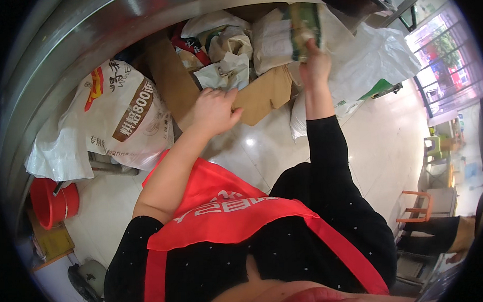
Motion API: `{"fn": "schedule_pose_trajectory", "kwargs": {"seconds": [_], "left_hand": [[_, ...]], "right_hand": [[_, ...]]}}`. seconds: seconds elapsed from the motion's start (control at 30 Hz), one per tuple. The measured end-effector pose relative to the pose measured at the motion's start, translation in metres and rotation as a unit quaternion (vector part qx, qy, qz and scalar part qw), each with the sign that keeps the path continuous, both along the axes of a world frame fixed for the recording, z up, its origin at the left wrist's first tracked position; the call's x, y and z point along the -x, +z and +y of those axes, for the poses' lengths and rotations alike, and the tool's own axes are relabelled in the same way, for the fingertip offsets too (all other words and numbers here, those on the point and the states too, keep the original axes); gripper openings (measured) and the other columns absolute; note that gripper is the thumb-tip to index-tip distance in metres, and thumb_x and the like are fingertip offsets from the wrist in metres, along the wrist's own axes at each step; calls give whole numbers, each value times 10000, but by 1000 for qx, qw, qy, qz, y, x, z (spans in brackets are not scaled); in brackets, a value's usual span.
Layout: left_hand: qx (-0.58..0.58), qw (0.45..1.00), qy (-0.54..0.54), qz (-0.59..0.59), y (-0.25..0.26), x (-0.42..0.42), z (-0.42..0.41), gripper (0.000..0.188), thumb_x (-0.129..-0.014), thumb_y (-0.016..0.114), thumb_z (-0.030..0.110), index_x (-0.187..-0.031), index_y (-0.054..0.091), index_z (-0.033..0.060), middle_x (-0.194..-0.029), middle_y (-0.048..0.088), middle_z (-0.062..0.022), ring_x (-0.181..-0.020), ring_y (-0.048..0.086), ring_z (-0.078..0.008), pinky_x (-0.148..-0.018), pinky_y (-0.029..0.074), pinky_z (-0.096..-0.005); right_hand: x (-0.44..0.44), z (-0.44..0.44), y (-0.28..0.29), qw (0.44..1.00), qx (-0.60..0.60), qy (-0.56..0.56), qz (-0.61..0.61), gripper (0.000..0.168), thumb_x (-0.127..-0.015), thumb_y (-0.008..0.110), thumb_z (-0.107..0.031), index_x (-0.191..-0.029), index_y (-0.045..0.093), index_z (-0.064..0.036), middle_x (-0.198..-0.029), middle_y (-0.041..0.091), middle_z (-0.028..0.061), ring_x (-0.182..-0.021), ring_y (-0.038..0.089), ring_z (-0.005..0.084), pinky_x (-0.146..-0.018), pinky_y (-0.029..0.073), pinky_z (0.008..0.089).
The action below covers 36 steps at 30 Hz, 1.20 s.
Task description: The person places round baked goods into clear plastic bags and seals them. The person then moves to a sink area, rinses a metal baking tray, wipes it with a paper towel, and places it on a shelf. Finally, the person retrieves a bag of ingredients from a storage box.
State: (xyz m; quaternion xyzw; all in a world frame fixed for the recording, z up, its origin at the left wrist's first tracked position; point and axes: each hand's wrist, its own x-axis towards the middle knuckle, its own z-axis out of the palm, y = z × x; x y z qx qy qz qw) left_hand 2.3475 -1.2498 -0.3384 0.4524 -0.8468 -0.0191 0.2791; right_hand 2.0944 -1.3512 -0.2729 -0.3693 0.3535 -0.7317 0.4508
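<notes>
An open cardboard box [263, 96] lies before me under a metal counter, its near flap folded outward. My left hand [214, 114] is at the box's near edge, fingers over the rim and thumb by the flap. Inside are several bags: a crumpled white bag [227, 73], a beige opened bag [231, 43] and a red-and-black packet [190, 47]. My right hand [317, 66] grips the lower end of a green-and-tan packet [306, 27], blurred, above the box's right side. A white bag [271, 40] is just left of that packet.
A large printed white woven sack [124, 115] stands at left, beside a red bucket [54, 203]. More white sacks [370, 62] lie at right. The metal counter edge [101, 24] curves overhead. An orange stool [417, 206] and a partly visible person [432, 236] are at far right.
</notes>
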Motion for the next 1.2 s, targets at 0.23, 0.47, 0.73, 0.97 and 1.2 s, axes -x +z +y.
{"fn": "schedule_pose_trajectory", "kwargs": {"seconds": [0.23,0.47,0.73,0.97,1.2], "left_hand": [[-28,994,35,104,30,13,24,774,-655,718,375,-1270,397,30,-1096,536,-194,-1026,510,-319,-898,380,-418],[-45,956,-68,282,33,110,55,980,-616,779,275,-1384,224,24,-1394,258,-244,-1274,269,-429,-1047,257,-469],[-302,760,-152,555,32,149,31,368,-835,513,-7,-1201,503,-46,-1165,562,-128,-1026,560,-188,-888,445,-305],[-545,552,-272,569,50,145,11,313,-854,500,31,-1163,509,-17,-1114,578,-119,-970,592,-193,-844,475,-316],[-481,541,-320,611,90,159,5,468,-872,546,235,-1274,417,34,-1247,504,-85,-1175,457,-228,-980,360,-361]], "right_hand": [[31,61,54,984,-40,55,-163,364,-927,392,-103,-1247,382,72,-1232,483,208,-1128,489,333,-972,396,446],[-12,143,65,983,-25,29,-180,339,-878,462,-67,-1196,463,51,-1119,575,161,-1026,568,296,-915,448,412],[27,160,62,990,59,122,36,438,-873,584,-148,-1252,428,5,-1135,547,73,-1054,503,142,-903,401,288],[152,169,43,971,6,28,236,619,-771,700,-131,-1289,395,16,-1208,524,82,-1119,482,163,-967,369,307],[168,157,87,994,72,-20,74,440,-859,562,-57,-1270,414,-9,-1197,540,110,-1065,553,209,-906,464,352]]}}
